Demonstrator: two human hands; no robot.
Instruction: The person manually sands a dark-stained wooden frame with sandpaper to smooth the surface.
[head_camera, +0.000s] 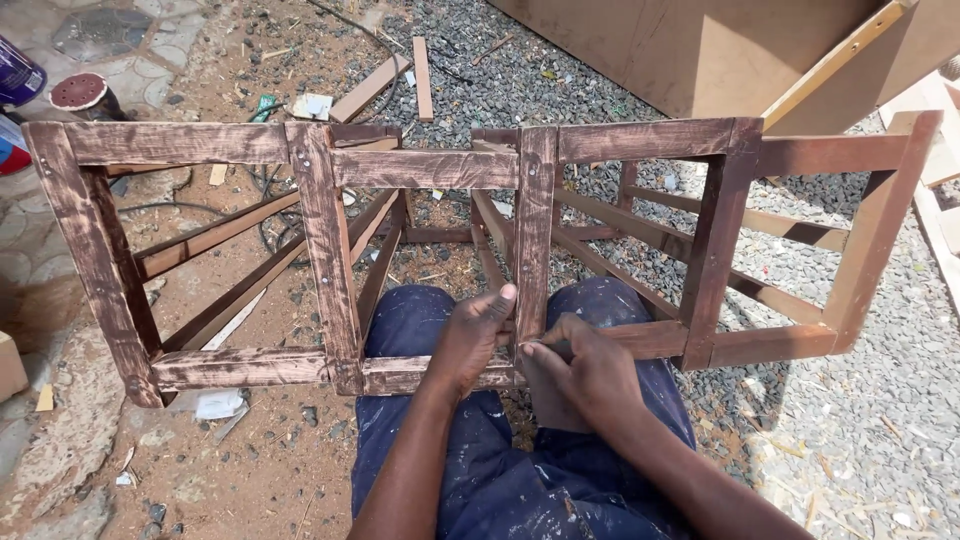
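We see dark-stained wooden frame (430, 168) lying on side across our knees, long axis left-right, open leg ends pointing away toward gravel (880, 420). Left hand (472, 340) wraps lower rail just left of middle upright (535, 230), thumb up against upright, fingers clenched on rail. Right hand (580, 375) presses at joint of upright and lower rail, fingertips pinched together on something small; can't tell what. Hands nearly touching. Blue paint-flecked trousers (520, 480) below. Loose wood strips (422, 78) on ground beyond frame.
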